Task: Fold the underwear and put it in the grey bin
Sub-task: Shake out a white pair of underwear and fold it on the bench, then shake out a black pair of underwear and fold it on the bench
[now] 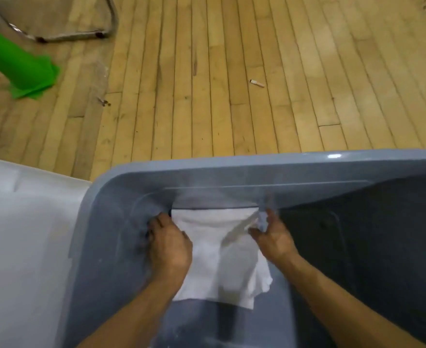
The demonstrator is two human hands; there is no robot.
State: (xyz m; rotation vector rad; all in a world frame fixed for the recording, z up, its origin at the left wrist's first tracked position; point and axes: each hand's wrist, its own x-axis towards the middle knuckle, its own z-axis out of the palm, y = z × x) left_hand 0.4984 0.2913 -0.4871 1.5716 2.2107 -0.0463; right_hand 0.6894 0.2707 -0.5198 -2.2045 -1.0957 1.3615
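White folded underwear [222, 257] lies inside the grey bin [232, 169], near its far left wall. My left hand [169, 244] rests on the cloth's left edge, fingers curled down over it by the bin wall. My right hand [272, 237] holds the cloth's upper right corner, where the fabric bunches between thumb and fingers. Both forearms reach down into the bin from the lower edge of the head view.
A white table surface [26, 247] lies left of the bin. Beyond is wooden plank floor [257, 109] with a small scrap [257, 83] on it, a green sheet [18, 69] at the far left, and a metal chair base [76, 33].
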